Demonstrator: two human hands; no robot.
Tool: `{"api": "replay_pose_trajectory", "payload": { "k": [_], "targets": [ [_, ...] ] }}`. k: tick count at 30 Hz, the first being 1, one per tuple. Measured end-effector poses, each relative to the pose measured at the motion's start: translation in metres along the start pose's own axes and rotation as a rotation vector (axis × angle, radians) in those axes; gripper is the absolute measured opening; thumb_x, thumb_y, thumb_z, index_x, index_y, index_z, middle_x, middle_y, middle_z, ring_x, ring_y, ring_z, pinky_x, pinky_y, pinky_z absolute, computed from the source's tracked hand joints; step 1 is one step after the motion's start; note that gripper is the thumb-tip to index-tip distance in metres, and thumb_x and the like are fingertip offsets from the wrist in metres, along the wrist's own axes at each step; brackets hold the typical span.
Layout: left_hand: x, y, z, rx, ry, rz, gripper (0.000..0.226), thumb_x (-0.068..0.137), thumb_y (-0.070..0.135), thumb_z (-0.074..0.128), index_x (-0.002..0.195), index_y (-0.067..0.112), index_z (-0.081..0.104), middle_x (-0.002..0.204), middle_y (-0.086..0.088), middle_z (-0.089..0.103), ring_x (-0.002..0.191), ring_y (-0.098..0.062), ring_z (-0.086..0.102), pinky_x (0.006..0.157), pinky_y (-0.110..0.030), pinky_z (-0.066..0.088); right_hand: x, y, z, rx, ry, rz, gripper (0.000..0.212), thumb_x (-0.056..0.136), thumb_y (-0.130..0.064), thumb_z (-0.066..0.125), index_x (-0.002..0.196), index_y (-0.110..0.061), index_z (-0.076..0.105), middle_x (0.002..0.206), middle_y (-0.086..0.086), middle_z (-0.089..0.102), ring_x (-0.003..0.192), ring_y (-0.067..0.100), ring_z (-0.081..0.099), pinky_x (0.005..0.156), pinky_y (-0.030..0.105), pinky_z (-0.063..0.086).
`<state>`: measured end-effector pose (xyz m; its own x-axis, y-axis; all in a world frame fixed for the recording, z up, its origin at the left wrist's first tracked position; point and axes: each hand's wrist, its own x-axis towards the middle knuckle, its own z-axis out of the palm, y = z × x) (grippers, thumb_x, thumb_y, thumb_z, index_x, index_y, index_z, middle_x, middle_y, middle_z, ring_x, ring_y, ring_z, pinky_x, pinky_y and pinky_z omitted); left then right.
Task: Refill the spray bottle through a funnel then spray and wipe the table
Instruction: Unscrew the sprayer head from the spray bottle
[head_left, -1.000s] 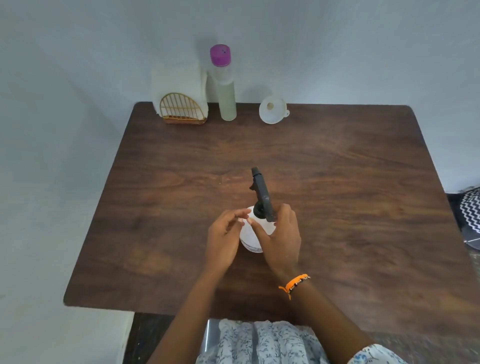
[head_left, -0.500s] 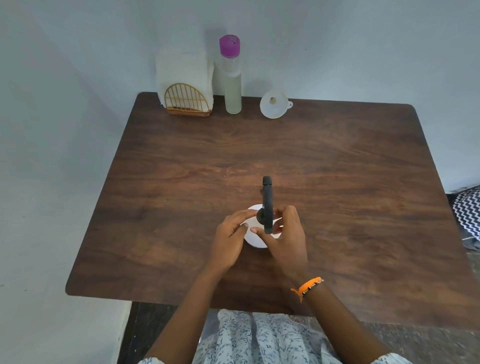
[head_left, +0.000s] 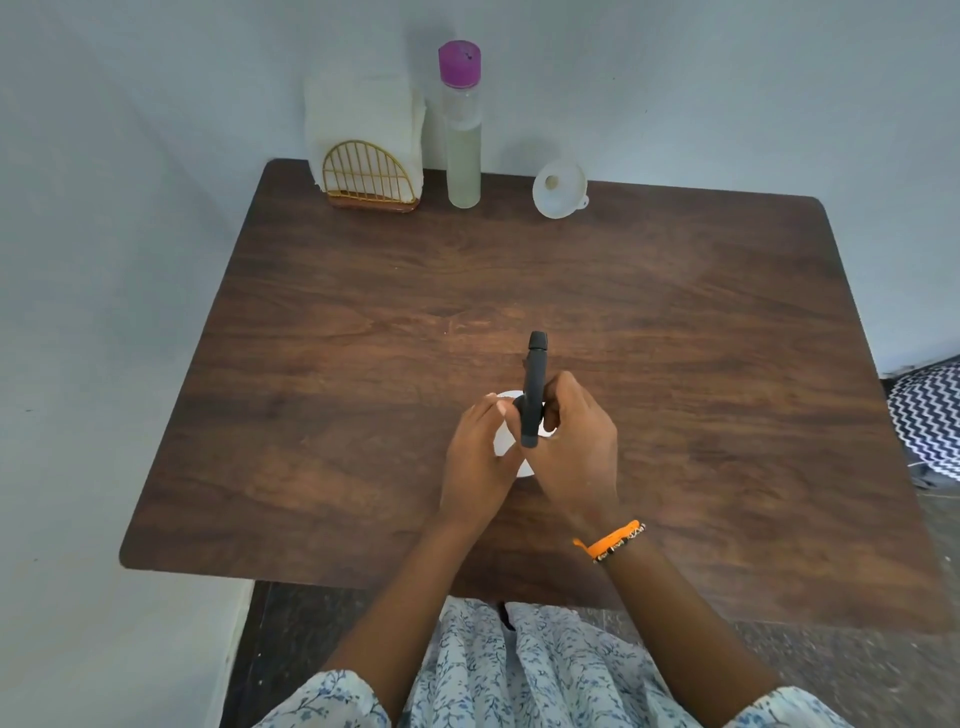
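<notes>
right hand (head_left: 576, 447) closed further round black spray head (head_left: 535, 395) | left hand (head_left: 475, 457) grips spray bottle (head_left: 501, 441) body

From my remote seat, both hands cover most of the white spray bottle (head_left: 503, 440), while the chevron-patterned cloth (head_left: 930, 415) runs off the right edge, unidentifiable.
</notes>
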<state>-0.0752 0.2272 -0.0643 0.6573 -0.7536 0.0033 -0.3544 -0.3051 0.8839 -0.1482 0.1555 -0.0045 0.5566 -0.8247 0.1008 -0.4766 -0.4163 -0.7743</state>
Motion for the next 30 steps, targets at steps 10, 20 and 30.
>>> {"api": "replay_pose_trajectory", "payload": {
  "k": [10,20,30],
  "targets": [
    [0.001,0.002,-0.001,-0.011,0.012,-0.027,0.033,0.087,0.02,0.065,0.12,0.022,0.061,0.125,0.006,0.06,0.121,-0.014,0.052,0.102,-0.037,0.045,0.003,0.008,0.003,0.163,-0.02,-0.071,0.03,0.078,-0.019,0.076,0.072,-0.019,0.047,0.067,-0.012,0.046,0.065,0.007,0.044,0.057,0.009,0.036],
    [0.001,0.005,-0.005,0.108,-0.082,-0.161,0.05,0.085,0.041,0.063,0.125,0.011,0.056,0.129,-0.005,0.057,0.119,-0.021,0.052,0.101,-0.039,0.044,0.035,0.016,-0.024,0.296,-0.501,-0.179,0.016,0.075,-0.018,0.075,0.086,-0.016,0.064,0.085,-0.005,0.043,0.074,-0.002,0.044,0.068,0.008,0.036],
    [-0.001,0.012,-0.009,0.09,-0.085,-0.169,0.052,0.085,0.04,0.063,0.128,0.012,0.054,0.132,-0.005,0.055,0.121,-0.02,0.05,0.098,-0.025,0.037,0.032,-0.017,-0.037,-0.149,-0.411,-0.331,0.033,0.078,-0.006,0.067,0.11,-0.015,0.062,0.092,-0.017,0.044,0.089,0.016,0.038,0.074,0.02,0.027]
  ]
}}
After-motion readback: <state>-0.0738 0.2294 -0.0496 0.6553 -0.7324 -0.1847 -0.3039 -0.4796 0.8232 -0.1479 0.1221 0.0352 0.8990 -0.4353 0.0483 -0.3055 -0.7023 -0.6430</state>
